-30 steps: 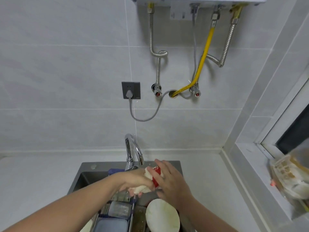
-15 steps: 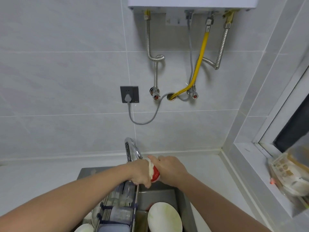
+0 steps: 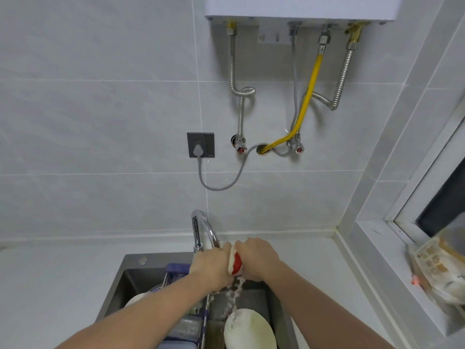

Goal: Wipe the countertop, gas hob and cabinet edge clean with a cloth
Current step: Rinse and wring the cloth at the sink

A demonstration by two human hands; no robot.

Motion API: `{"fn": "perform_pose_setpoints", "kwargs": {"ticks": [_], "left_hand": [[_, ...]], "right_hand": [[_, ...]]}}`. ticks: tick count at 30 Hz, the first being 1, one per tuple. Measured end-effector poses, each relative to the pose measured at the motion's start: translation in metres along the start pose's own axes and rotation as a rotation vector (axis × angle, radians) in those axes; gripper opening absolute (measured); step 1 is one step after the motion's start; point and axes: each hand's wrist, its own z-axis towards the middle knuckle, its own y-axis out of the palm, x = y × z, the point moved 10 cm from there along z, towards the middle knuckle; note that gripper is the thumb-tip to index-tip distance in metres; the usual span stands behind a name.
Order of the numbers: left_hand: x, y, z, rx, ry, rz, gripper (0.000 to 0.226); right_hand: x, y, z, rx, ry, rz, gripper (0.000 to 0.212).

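A wet cloth (image 3: 235, 263), white with a red patch, is squeezed between both my hands above the dark sink (image 3: 130, 275). My left hand (image 3: 211, 267) grips its left side and my right hand (image 3: 259, 258) grips its right side. Water runs out of the cloth onto a round plate (image 3: 247, 328) lying in the sink. The chrome tap (image 3: 201, 230) curves just behind my hands. The pale countertop (image 3: 57, 280) spreads to both sides of the sink. No gas hob is in view.
A dish rack (image 3: 186, 321) with containers and dishes fills the sink's left half. On the tiled wall hang a socket (image 3: 200, 144), hoses and a water heater (image 3: 302, 7). A bagged package (image 3: 437, 270) lies on the windowsill at the right.
My hands have closed tighter on the cloth, and water now streams from it onto the plate. The view has tilted upward a little.
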Motion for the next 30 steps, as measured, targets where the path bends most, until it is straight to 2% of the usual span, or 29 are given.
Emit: {"fn": "perform_pose_setpoints", "kwargs": {"ticks": [3, 5, 7, 9, 12, 15, 17, 20, 21, 23, 24, 27, 30], "left_hand": [[0.004, 0.006, -0.007, 0.056, 0.029, -0.008, 0.091], [0.006, 0.006, -0.011, 0.078, 0.022, -0.023, 0.081], [0.000, 0.012, -0.009, 0.056, -0.016, -0.122, 0.067], [-0.008, 0.021, -0.007, -0.034, -0.054, -0.385, 0.059], [-0.012, 0.032, -0.005, -0.197, -0.079, -0.889, 0.039], [0.005, 0.032, -0.016, -0.484, -0.056, -1.018, 0.036], [0.012, 0.029, -0.022, -0.652, -0.020, -0.962, 0.040], [0.010, 0.023, -0.017, -0.726, 0.036, -0.755, 0.055], [0.008, 0.023, -0.012, -0.714, 0.047, -0.671, 0.060], [0.003, 0.022, -0.003, -0.658, 0.054, -0.517, 0.054], [0.002, 0.022, 0.002, -0.608, 0.063, -0.444, 0.048], [-0.001, 0.018, 0.010, -0.430, 0.059, -0.206, 0.043], [0.003, 0.022, 0.008, -0.300, 0.002, -0.097, 0.043]], "right_hand": [[0.001, 0.006, -0.005, -0.004, 0.014, 0.057, 0.060], [0.001, 0.008, -0.008, 0.014, 0.020, 0.096, 0.071], [0.006, 0.012, -0.012, 0.077, 0.033, 0.192, 0.092], [0.013, 0.009, -0.022, 0.213, 0.035, 0.272, 0.099], [0.011, 0.007, -0.043, 0.419, -0.100, 0.211, 0.099], [0.012, 0.008, -0.044, 0.424, -0.152, 0.143, 0.100], [0.010, 0.002, -0.039, 0.435, -0.190, 0.024, 0.090], [0.006, -0.002, -0.027, 0.389, -0.212, -0.138, 0.091], [0.007, -0.001, -0.021, 0.361, -0.194, -0.186, 0.096], [0.004, -0.006, -0.015, 0.288, -0.146, -0.211, 0.099], [0.002, -0.008, -0.016, 0.245, -0.111, -0.203, 0.093], [-0.001, 0.001, -0.017, 0.047, -0.032, -0.135, 0.052], [0.003, 0.012, -0.016, -0.048, -0.004, -0.149, 0.033]]}}
